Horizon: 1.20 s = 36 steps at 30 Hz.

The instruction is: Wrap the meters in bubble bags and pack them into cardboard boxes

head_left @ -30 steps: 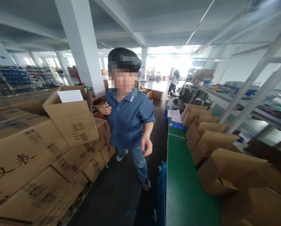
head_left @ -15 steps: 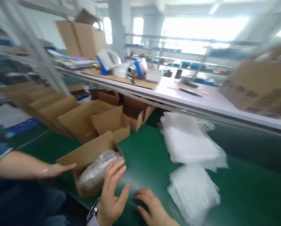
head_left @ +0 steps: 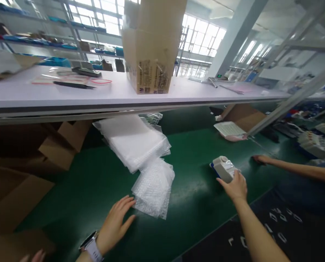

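Note:
My right hand (head_left: 236,186) is closed around a white device with a blue base (head_left: 223,168), at the right on the green bench. Its thumb and fingers grip the near end of the device. My left hand (head_left: 116,222), with a watch at the wrist, is open. Its fingertips are at the left edge of the clear bubble wrap bags (head_left: 154,189); whether they touch the plastic I cannot tell. Partly under those bags lies a stack of white translucent bags (head_left: 132,142).
Cardboard boxes (head_left: 23,193) stand at the left. Above the bench runs a white shelf (head_left: 110,96) holding a large carton (head_left: 154,54) and black tweezers (head_left: 73,85). A co-worker's hand (head_left: 260,159) rests at the right; another person's fingers (head_left: 37,256) show at bottom left.
The view has swung to the right. My right hand, empty before, now grips the white device. My left hand has left the open box with the wrapped item and is beside the bubble wrap bags.

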{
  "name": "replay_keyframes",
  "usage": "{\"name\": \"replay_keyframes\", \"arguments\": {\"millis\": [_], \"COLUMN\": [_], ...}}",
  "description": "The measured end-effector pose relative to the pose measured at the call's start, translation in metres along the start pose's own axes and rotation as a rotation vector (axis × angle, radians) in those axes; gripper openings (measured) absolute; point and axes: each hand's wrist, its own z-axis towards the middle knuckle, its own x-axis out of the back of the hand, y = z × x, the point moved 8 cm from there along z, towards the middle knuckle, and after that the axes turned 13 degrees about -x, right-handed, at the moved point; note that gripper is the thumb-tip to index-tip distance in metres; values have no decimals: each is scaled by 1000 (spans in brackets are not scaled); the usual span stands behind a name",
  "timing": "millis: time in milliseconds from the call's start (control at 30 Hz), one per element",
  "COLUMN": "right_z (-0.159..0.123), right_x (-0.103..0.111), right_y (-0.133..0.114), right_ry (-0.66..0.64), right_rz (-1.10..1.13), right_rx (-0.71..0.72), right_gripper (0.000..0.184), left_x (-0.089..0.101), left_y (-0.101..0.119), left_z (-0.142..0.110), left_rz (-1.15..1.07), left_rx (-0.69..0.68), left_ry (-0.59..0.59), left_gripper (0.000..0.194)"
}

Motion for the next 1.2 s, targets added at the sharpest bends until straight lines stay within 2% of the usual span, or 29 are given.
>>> {"name": "replay_keyframes", "arguments": {"millis": [67,133,200,267,367,500,567,600,667,767,833,933,1033,1133,1200], "right_z": [49,84,104,110,91,31,11,8,15,44,67,97,103,89,74], "right_x": [-10,-32,-54,-67,-69,-64,-62,-61,-60,-57,-58,-70,-88,-102,-112], "right_y": [27,45,57,66,67,65,73,77,79,68,58,58,71,80,88], "right_ry": [-93,-242,-339,-327,-166,41,61,47,-25,-155,-250,-447,-652,-831,-991], "right_rz": [-106,-159,-199,-236,-226,-133,-81,-62,-51,-71,-68,5,160,343,486], "right_rx": [-106,-147,-143,-112,70,541,684,718,737,727,691,465,220,112,-26], "right_gripper": [110,119,121,109,79,49,47,50,58,66,70,78,83,83,86], "left_x": [-32,-64,-93,-114,-129,-133,-138,-141,-148,-166,-187,-227,-263,-284,-292], "left_y": [20,33,34,23,9,14,32,46,82,136,170,224,268,282,274], "left_z": [11,23,35,48,67,92,106,116,144,194,225,263,288,311,328], "left_rz": [-20,-2,63,148,236,203,105,46,-62,-140,-121,-77,-108,-143,-144], "left_rx": [-25,-43,-10,84,209,294,300,270,166,30,-44,-239,-451,-550,-565], "left_ry": [-106,-215,-295,-336,-355,-439,-509,-522,-471,-290,-211,-207,-241,-202,-162], "left_gripper": [39,47,60,68,67,47,43,52,73,65,63,70,71,65,64]}}
